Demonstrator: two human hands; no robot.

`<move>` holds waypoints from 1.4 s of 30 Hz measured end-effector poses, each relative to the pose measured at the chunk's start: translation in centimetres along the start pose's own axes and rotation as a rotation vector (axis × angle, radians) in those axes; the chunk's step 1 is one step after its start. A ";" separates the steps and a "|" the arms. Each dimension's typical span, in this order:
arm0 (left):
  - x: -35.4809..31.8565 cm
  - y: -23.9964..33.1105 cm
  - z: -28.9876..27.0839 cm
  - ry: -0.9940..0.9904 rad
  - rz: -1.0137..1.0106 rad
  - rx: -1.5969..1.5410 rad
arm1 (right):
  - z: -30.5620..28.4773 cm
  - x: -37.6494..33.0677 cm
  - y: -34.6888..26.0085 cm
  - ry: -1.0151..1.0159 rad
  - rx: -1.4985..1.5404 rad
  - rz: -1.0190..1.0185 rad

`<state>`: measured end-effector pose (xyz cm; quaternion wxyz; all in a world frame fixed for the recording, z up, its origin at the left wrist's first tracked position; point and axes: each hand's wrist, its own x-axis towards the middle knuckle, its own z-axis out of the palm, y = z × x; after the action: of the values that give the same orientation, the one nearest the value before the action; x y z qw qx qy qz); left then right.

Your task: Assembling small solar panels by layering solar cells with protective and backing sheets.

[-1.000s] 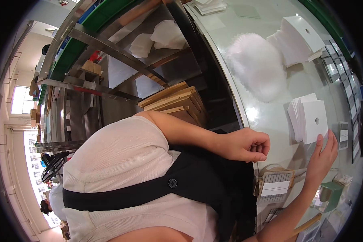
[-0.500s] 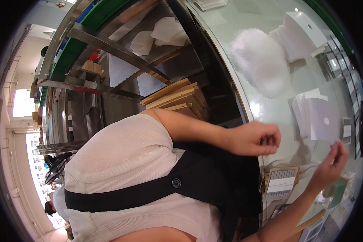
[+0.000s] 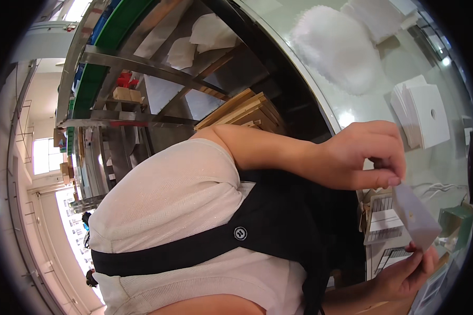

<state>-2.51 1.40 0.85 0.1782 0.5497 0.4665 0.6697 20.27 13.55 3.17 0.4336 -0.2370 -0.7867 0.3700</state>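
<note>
A thin white card (image 3: 415, 212), bent along its length and with a small yellowish mark on it, is stretched between my two hands. My left hand (image 3: 370, 155) pinches its upper corner between thumb and forefinger. At the lower end, the fingers of my right hand (image 3: 410, 270) close on the opposite corner. Just beyond my left hand, a fanned stack of white cards (image 3: 420, 115) lies on the pale glossy table (image 3: 370, 102); the front card has a round hole. A heap of fluffy white sheets (image 3: 333, 50) lies farther along the table.
Another pile of white sheets (image 3: 376, 18) lies near the fluffy heap. Close to my hands are a holder with a lined white label (image 3: 384, 223), white cords (image 3: 439, 189) and a green holder (image 3: 457, 223). A metal rack (image 3: 136, 65) and stacked wooden boards (image 3: 249, 110) stand beside the table.
A white card has come away from the stack and hangs between both hands. My left hand has reached over and pinched it; my right hand has drawn back from the stack.
</note>
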 end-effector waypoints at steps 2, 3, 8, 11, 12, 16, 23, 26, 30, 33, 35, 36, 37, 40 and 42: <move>-0.4 0.2 0.0 -0.046 -0.003 -0.005 | -1.3 -0.9 -0.1 -0.127 -0.069 -0.073; -0.6 0.7 -0.2 -0.090 0.001 0.017 | -1.6 -1.2 -0.3 -0.124 -0.060 -0.072; -2.0 1.3 -0.1 -0.218 -0.031 -0.088 | -0.6 -2.6 -4.0 -0.010 0.104 0.027; -2.8 1.3 0.2 -0.276 -0.133 -0.129 | -1.9 -3.4 -3.9 -0.130 0.068 0.063; -2.9 1.3 0.4 -0.278 -0.134 -0.128 | -1.9 -3.5 -4.0 -0.122 0.068 0.109; -3.0 1.3 1.2 -0.251 -0.331 -0.173 | -1.8 -3.3 -3.3 -0.030 0.174 0.360; -3.0 -0.3 2.7 -0.136 -0.761 -0.347 | -1.9 -2.8 3.0 -0.012 0.399 0.811; -3.0 -0.7 2.7 -0.121 -0.786 -0.321 | -1.6 -2.8 3.6 -0.015 0.339 0.820; -2.8 -0.7 2.7 -0.122 -0.785 -0.290 | -1.5 -3.0 3.9 -0.006 0.359 0.820; -2.9 -0.7 2.7 -0.118 -0.787 -0.298 | -1.5 -3.0 3.9 -0.006 0.336 0.807; -2.9 -0.7 2.7 -0.119 -0.779 -0.271 | -1.5 -3.1 3.9 -0.017 0.328 0.798; -2.8 -0.7 2.7 -0.121 -0.771 -0.246 | -1.5 -3.1 3.8 -0.019 0.285 0.777; -2.8 -0.7 2.7 -0.120 -0.771 -0.245 | -1.4 -3.1 3.8 -0.021 0.242 0.757; -2.6 -0.7 2.7 -0.112 -0.779 -0.243 | -1.1 -3.2 3.7 0.000 0.246 0.744; -2.5 -0.7 2.6 -0.117 -0.771 -0.223 | -1.1 -3.2 3.8 -0.006 0.231 0.751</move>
<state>0.44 0.98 -1.29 0.5011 0.3488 0.5521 0.5678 23.10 14.07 -1.06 0.2894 -0.4571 -0.5997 0.5897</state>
